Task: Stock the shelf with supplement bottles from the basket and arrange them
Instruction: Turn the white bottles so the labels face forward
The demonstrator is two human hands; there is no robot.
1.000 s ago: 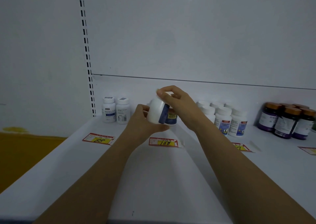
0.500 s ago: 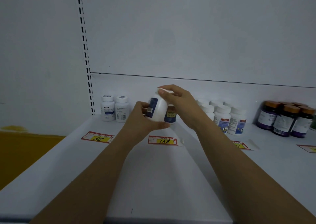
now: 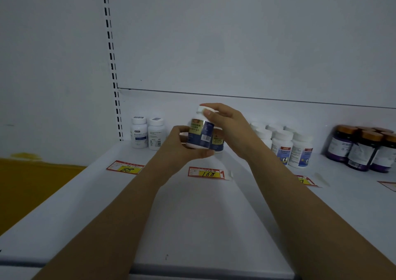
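Head view: left hand (image 3: 182, 144) and right hand (image 3: 229, 127) hold bottle (image 3: 199, 134).

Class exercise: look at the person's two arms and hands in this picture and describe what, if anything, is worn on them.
Nothing is worn. The left hand and right hand are bare: no gloves, and no rings, watch or bracelets are visible. Both forearms are uncovered right to the bottom edge of the picture, with no sleeve in view. The dim light hides finer detail.

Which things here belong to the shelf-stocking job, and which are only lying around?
Belong to the job:
- white-capped bottle with dark blue label, held in left hand and right hand
- similar bottle behind it
- white metal shelf

Only lying around:
- two small white bottles
- white bottles with red-blue labels
- dark purple orange-capped jars
- yellow price tags
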